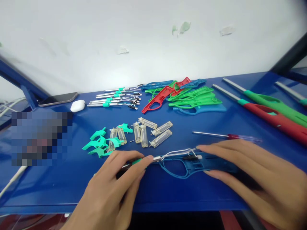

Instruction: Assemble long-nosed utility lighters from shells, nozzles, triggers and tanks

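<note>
The left hand (115, 182) pinches a metal tube (156, 158) between thumb and fingers, with the silver end at the front of a blue shell (211, 163), just ahead of its finger loop. The right hand (261, 172) braces that shell, thumb at the near edge and fingers spread along the far 1; how firmly they press, nobody can tell. The shell lies open side up on the table (72, 185), at the near edge. White wires (177, 151) arch above the loop, and a black plug (190, 157) sits over the hollow part.

Working well here seems to call for keeping the tube in line with the shell, steadying the handle without squeezing, and guiding the wires inside the rim so that nothing gets trapped.
</note>
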`<control>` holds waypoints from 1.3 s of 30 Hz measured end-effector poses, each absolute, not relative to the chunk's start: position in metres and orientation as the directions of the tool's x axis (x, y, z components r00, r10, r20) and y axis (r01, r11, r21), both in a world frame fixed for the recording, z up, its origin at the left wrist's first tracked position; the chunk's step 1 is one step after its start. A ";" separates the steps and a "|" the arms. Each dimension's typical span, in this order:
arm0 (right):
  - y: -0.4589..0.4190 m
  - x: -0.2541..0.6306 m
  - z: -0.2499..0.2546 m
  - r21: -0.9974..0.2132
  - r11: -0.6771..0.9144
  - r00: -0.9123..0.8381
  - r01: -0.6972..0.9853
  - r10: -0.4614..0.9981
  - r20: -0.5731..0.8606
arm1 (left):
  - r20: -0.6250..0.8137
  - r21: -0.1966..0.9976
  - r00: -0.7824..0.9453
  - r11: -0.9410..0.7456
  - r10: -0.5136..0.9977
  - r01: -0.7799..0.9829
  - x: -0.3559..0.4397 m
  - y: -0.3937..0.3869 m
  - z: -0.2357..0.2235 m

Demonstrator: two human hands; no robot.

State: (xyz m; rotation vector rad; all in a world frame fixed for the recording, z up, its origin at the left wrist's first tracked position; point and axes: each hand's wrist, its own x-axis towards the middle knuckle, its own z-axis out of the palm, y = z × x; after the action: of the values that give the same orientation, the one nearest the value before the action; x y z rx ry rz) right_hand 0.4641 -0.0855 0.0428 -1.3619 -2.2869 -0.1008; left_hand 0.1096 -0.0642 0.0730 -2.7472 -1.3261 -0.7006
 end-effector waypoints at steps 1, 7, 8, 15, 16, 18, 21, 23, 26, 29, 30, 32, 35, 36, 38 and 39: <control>-0.085 0.464 0.042 -0.175 0.508 -0.397 0.844 0.809 0.434 | 0.413 0.179 0.526 -0.632 0.744 0.754 0.111 -0.065 0.073; -0.083 0.461 0.046 -0.196 0.513 -0.397 0.836 0.811 0.430 | 0.411 0.189 0.518 -0.625 0.751 0.757 0.113 -0.063 0.073; -0.083 0.460 0.047 -0.202 0.509 -0.393 0.837 0.815 0.425 | 0.409 0.182 0.522 -0.628 0.748 0.757 0.112 -0.062 0.073; -0.084 0.460 0.049 -0.226 0.503 -0.377 0.834 0.819 0.433 | 0.384 0.221 0.553 -0.655 0.740 0.723 0.108 -0.059 0.074; -0.084 0.459 0.049 -0.228 0.503 -0.376 0.834 0.819 0.433 | 0.376 0.225 0.556 -0.655 0.741 0.721 0.108 -0.059 0.074; -0.083 0.459 0.048 -0.227 0.505 -0.382 0.833 0.821 0.423 | 0.363 0.227 0.560 -0.654 0.744 0.722 0.109 -0.058 0.074; -0.083 0.460 0.048 -0.233 0.506 -0.383 0.831 0.822 0.421 | 0.357 0.213 0.561 -0.650 0.747 0.729 0.109 -0.058 0.073; -0.083 0.461 0.047 -0.234 0.498 -0.374 0.835 0.825 0.423 | 0.347 0.202 0.563 -0.646 0.750 0.736 0.110 -0.058 0.072; -0.085 0.462 0.046 -0.230 0.491 -0.366 0.840 0.826 0.429 | 0.352 0.191 0.569 -0.652 0.744 0.734 0.109 -0.059 0.070; -0.086 0.462 0.047 -0.226 0.499 -0.372 0.837 0.820 0.434 | 0.371 0.173 0.572 -0.659 0.732 0.732 0.108 -0.060 0.070; -0.086 0.462 0.047 -0.226 0.502 -0.377 0.835 0.821 0.429 | 0.370 0.169 0.575 -0.661 0.730 0.731 0.108 -0.060 0.070; -0.085 0.462 0.047 -0.226 0.507 -0.385 0.831 0.820 0.424 | 0.367 0.167 0.583 -0.668 0.725 0.725 0.107 -0.061 0.070; -0.084 0.461 0.048 -0.222 0.514 -0.400 0.829 0.821 0.407 | 0.360 0.163 0.586 -0.667 0.726 0.727 0.105 -0.062 0.070; -0.084 0.461 0.048 -0.217 0.516 -0.404 0.828 0.819 0.407 | 0.355 0.159 0.586 -0.665 0.729 0.730 0.105 -0.062 0.070; -0.084 0.462 0.048 -0.214 0.519 -0.405 0.828 0.815 0.414 | 0.339 0.160 0.587 -0.660 0.736 0.734 0.105 -0.062 0.070; -0.084 0.462 0.048 -0.214 0.521 -0.403 0.827 0.812 0.422 | 0.333 0.164 0.589 -0.660 0.737 0.733 0.105 -0.062 0.071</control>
State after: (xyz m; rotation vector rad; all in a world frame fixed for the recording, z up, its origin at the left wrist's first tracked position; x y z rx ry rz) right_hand 0.4623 -0.0842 0.0483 -1.3369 -2.2876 -0.0400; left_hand 0.1047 -0.0623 0.0707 -2.8080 -1.2990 -0.5947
